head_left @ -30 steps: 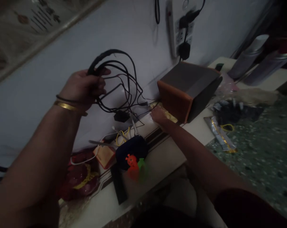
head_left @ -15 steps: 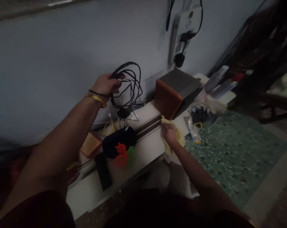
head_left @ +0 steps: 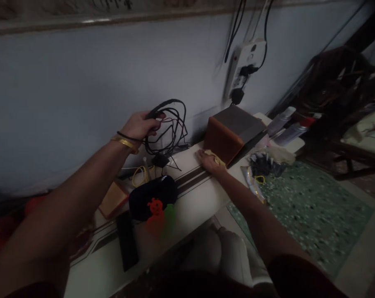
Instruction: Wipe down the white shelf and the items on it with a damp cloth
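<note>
My left hand [head_left: 141, 125] is closed on a loose coil of black cable [head_left: 177, 124], raised against the wall above the table. A black plug or adapter [head_left: 160, 160] hangs low on the coil. My right hand [head_left: 209, 161] presses a yellow cloth [head_left: 216, 159] down on the white table top [head_left: 202, 192], beside an orange-brown and grey box [head_left: 223, 140]. Most of the cloth is hidden under the hand. Nearer me lie a dark case [head_left: 153, 192], an orange bug-shaped piece [head_left: 155, 213], a green piece [head_left: 169, 215] and a black flat slab [head_left: 127, 240].
A power strip [head_left: 246, 68] with black plugs is fixed to the wall. Two spray cans [head_left: 291, 133] stand beyond the box. Dark crumpled items [head_left: 264, 162] and a silver packet [head_left: 253, 184] lie at the table's right end. An orange-framed box [head_left: 113, 198] sits at left.
My right hand has moved with the yellow cloth from the table's front edge inward, beside the box. The left hand still holds the cable coil. The view has tilted up slightly.
</note>
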A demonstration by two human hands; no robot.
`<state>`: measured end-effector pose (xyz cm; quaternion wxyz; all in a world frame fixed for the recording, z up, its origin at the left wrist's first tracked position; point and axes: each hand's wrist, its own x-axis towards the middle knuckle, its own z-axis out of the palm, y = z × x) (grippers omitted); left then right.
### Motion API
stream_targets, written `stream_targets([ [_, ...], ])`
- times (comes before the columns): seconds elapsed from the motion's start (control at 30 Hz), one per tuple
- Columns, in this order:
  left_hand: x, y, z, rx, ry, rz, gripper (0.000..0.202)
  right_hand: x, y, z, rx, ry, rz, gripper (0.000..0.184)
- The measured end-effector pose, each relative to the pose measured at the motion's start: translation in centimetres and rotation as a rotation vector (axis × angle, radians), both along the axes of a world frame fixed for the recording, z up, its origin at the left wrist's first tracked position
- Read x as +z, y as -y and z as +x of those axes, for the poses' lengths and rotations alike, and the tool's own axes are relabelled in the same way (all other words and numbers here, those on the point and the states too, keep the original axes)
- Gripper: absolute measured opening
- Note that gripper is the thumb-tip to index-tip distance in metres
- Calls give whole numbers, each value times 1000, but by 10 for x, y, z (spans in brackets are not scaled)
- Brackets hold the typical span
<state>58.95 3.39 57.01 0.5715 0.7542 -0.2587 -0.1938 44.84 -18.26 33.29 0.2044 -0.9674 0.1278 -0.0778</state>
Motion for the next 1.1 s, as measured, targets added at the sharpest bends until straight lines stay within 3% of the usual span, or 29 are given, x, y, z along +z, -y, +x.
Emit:
stream_targets([
  [0.07,-3,0,4,-20,22,36,27,-21,-3,-3,-4,-65,-24,58],
  [0.13,-6,0,8,-36,80,74,30,-31,-5,-9,-22,-88,-45,60],
  [0.23,-15,-1,11,-86,270,148,34,-32,-13,-28,-185,-87,-50,52],
  [0.33,-36,-5,-3,-235,567,241,36,-24,-26,-52,-299,-111,4,44],
  [0.43,-71,-10,-32,-434,817,420,42,-6,-30,-51,-171,-61,-17,43],
  [0.53,-108,-17,-58,-566,982,617,53,10,-20,-22,-21,26,-99,45],
  [0.63,-125,-25,-61,-613,1027,726,54,6,-10,1,34,-70,-85,47],
  [0.73,-115,-29,-39,-483,932,652,53,-14,-11,-9,-29,-115,-38,48],
  [0.87,-83,-12,-2,-212,661,367,36,-42,-27,-68,-51,-50,-12,47],
  [1.0,-50,36,3,-46,496,259,23,-58,-57,-153,-18,5,24,38],
  [1.1,-20,82,-7,-10,550,294,19,-54,-83,-200,-108,27,94,44],
])
